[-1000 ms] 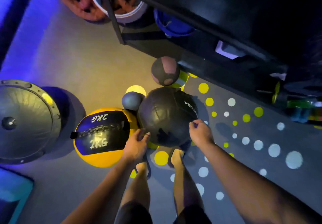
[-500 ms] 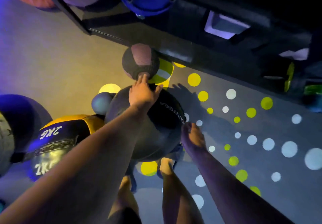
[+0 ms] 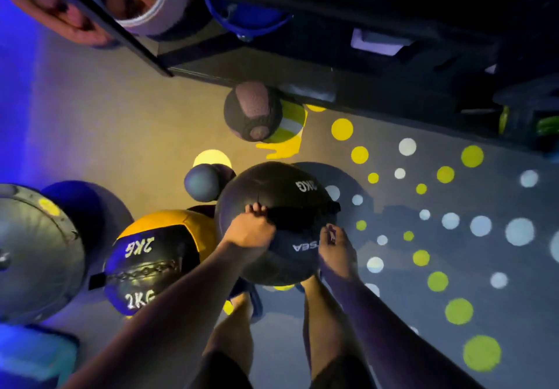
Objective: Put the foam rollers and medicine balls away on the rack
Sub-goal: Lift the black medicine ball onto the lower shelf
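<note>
Down by the person's feet, the big black ball (image 3: 272, 190) sits between both hands; whether it rests on the floor (image 3: 121, 122) or is just off it I cannot tell. The left hand (image 3: 251, 232) has its grip closed, fingers curled onto the dark band across the ball. The right hand (image 3: 337, 251) lies against the ball's side, its grip too dim to judge. The step in hand looks like picking this ball up. Next comes a two-handed lift to the rack (image 3: 211, 64) ahead, clear of the pink-panelled ball (image 3: 252, 113) at its foot.

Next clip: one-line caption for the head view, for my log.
Left hand and right hand hold a black medicine ball beside a yellow 2KG ball, near the rack.
</note>
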Demonstrator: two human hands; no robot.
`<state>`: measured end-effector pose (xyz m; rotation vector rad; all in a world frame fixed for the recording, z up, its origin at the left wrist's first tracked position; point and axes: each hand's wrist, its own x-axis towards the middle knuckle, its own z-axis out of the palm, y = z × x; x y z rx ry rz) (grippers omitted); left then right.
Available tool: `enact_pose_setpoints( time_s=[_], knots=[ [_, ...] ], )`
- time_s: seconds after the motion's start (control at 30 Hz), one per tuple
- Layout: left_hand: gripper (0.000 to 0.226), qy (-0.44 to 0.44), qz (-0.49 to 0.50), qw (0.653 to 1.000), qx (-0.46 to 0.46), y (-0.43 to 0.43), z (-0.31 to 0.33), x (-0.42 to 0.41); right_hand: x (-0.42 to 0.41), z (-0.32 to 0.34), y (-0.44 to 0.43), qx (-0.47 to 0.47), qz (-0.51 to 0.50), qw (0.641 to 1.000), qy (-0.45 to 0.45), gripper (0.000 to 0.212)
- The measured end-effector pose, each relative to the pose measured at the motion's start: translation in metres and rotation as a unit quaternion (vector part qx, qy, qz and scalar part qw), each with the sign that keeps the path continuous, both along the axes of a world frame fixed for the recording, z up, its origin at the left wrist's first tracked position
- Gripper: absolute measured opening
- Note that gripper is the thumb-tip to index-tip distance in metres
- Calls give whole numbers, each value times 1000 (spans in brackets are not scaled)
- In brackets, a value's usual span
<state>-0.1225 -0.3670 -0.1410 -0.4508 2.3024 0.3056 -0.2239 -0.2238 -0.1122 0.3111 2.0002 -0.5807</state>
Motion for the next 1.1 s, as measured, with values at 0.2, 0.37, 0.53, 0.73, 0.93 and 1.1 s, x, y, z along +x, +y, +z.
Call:
enact_pose_setpoints(
  time_s=[0.2,0.37,0.53,0.73,0.93,1.1],
  knots=[
    [34,157,-21,987,-22,-24,71,33,0,48,-5,93,15,994,52,47],
    [17,311,-20,947,-76,-68,235,18,-4,148,2,64,-107,992,9,99],
    [32,435,54,890,-126,-127,396,1,25,269,-40,-155,-303,917,-207,111],
    [27,554,30,801,-225,-175,511,-65,10,436,-142,-297,-405,855,-132,74],
    [42,579,47,797,-162,-187,477,-139,-79,437,-175,-322,-409,853,-36,65],
    [46,411,114,904,-10,-174,406,-168,-147,392,-179,-244,-209,939,127,79]
  ],
)
